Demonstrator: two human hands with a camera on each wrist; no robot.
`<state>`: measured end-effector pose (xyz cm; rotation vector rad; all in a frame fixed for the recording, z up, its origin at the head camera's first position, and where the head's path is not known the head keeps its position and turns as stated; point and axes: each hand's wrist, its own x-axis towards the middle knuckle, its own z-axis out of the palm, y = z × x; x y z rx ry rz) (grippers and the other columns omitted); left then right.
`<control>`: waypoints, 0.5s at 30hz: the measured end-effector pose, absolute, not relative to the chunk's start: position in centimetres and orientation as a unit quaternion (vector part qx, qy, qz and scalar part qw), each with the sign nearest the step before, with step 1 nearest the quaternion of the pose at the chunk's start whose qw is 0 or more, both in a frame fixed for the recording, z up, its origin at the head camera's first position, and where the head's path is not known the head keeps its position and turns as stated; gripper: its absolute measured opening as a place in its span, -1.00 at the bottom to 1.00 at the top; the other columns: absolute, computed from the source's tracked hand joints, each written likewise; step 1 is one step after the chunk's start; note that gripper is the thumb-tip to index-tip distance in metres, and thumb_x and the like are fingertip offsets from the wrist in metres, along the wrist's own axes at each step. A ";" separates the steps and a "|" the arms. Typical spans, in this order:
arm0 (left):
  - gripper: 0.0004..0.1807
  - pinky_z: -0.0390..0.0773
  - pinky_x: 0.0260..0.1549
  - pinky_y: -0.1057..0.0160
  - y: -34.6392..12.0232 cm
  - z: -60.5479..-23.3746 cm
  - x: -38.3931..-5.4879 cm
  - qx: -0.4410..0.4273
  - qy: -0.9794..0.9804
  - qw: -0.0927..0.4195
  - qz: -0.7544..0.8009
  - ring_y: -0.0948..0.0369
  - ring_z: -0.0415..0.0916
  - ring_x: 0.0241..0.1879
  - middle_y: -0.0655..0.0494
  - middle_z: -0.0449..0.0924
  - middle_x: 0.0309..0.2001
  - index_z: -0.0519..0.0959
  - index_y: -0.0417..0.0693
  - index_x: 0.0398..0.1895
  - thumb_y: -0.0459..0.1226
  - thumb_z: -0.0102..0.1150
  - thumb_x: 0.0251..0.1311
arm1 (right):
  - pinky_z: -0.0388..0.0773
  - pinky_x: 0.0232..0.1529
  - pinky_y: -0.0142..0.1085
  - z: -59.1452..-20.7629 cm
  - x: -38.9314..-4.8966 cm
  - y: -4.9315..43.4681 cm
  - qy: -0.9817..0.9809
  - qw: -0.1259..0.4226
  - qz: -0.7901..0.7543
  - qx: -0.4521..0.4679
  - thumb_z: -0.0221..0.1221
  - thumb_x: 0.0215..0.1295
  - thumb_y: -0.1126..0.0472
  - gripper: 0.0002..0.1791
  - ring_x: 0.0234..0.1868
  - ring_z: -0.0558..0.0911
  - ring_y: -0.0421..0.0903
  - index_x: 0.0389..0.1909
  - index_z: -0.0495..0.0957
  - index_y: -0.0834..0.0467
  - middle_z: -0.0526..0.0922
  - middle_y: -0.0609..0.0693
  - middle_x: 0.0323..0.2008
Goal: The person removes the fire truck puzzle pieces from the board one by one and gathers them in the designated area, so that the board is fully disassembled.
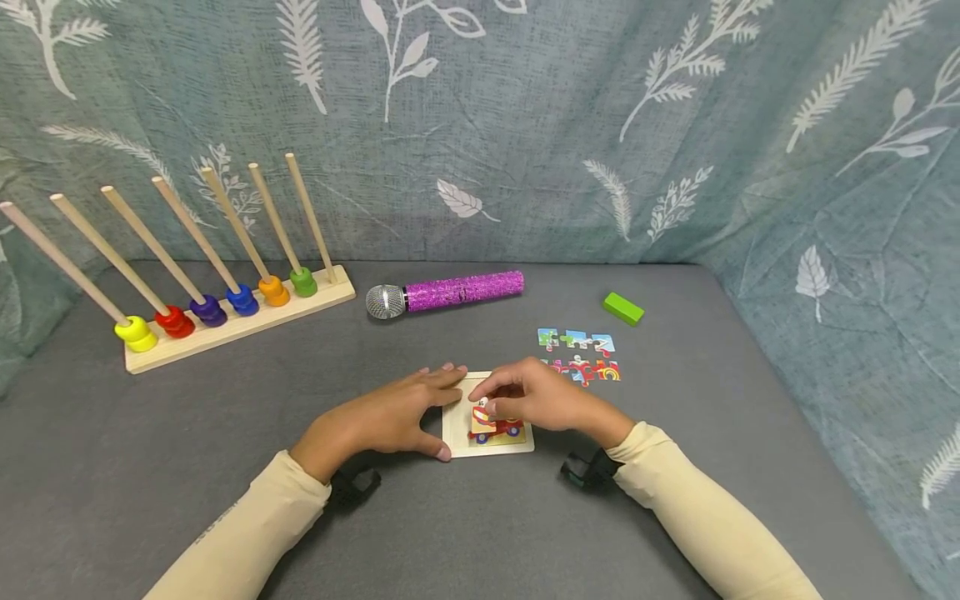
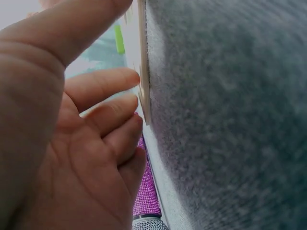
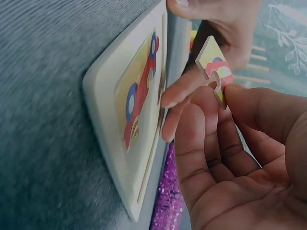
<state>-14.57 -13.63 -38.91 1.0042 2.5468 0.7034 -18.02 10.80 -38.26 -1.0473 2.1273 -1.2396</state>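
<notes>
A small wooden tray puzzle (image 1: 456,433) lies on the dark grey cloth, with pieces of a red truck picture with blue wheels (image 3: 130,101) in its frame. My right hand (image 1: 543,396) pinches a wooden puzzle piece (image 3: 216,62) between thumb and fingers, tilted above the tray. That piece carries part of the red truck and a notch in its edge. Spread along the tray's left side, my left hand (image 1: 390,412) touches the frame with thumb and fingertips. Its fingers (image 2: 108,86) are nearly straight in the left wrist view.
Loose jigsaw pieces (image 1: 576,339) lie in two rows right of the tray, partly behind my right hand. Farther back are a green block (image 1: 623,308) and a purple glittery microphone (image 1: 465,290). A wooden peg rack (image 1: 240,325) with coloured rings stands at left, before a patterned curtain (image 1: 525,125).
</notes>
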 end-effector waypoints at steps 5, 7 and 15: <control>-0.22 0.08 0.34 -0.08 -13.6 -38.9 -14.5 0.371 0.880 0.147 0.259 -0.07 -0.04 0.46 -0.11 0.10 0.47 0.43 -0.25 0.30 -0.09 0.46 0.03 | 0.57 -0.26 -0.34 -38.1 -18.1 11.3 0.768 0.228 -0.464 -0.378 0.12 0.32 0.43 -0.75 -0.33 0.59 -0.18 -0.03 0.63 0.34 0.68 0.03 -0.25; -0.25 0.09 0.34 -0.09 -13.5 -38.9 -14.5 0.376 0.876 0.146 0.266 -0.07 -0.05 0.46 -0.11 0.11 0.46 0.44 -0.24 0.29 -0.10 0.44 0.06 | 0.58 -0.25 -0.33 -38.0 -18.1 11.6 0.768 0.225 -0.468 -0.376 0.12 0.31 0.43 -0.75 -0.32 0.60 -0.17 -0.03 0.63 0.35 0.68 0.04 -0.24; -0.30 0.09 0.34 -0.05 -12.8 -39.0 -14.4 0.392 0.865 0.152 0.273 -0.05 -0.02 0.45 -0.11 0.12 0.46 0.43 -0.26 0.30 -0.09 0.37 0.15 | 0.57 -0.25 -0.34 -37.9 -18.4 12.5 0.776 0.205 -0.480 -0.355 0.17 0.27 0.44 -0.76 -0.31 0.61 -0.18 -0.05 0.62 0.38 0.68 0.05 -0.26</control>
